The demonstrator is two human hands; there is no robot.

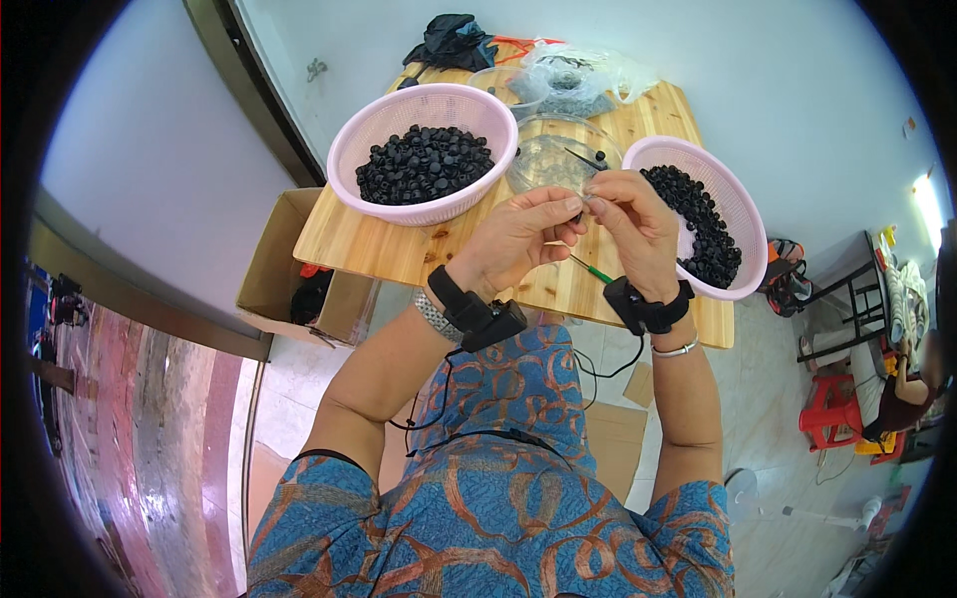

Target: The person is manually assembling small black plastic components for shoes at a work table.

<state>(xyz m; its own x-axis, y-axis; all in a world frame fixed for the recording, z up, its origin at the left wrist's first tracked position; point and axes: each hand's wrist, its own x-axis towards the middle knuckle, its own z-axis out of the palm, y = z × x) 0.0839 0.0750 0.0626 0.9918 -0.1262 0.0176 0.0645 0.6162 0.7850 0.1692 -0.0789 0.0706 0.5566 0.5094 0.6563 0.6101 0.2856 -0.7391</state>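
Observation:
My left hand (533, 227) and my right hand (638, 221) meet over the table, fingertips almost touching. A small black round piece (578, 216) shows at the closed fingers of my left hand. The thumb and forefinger of my right hand are pinched together at the same spot; what lies between them is too small to make out. A thin dark pointed tool (582, 157) reaches from beside my right hand over a clear plastic bowl (528, 179). Whether my right hand grips it is unclear. Below the hands lies a green-handled screwdriver (599, 274).
Pink baskets of black pieces stand left (344, 164) and right (753, 224) on the wooden table (359, 239). Behind are a clear plastic bag (588, 70) and black cloth (451, 42). A cardboard box (261, 264) is at the left; a red stool (830, 409) stands far right.

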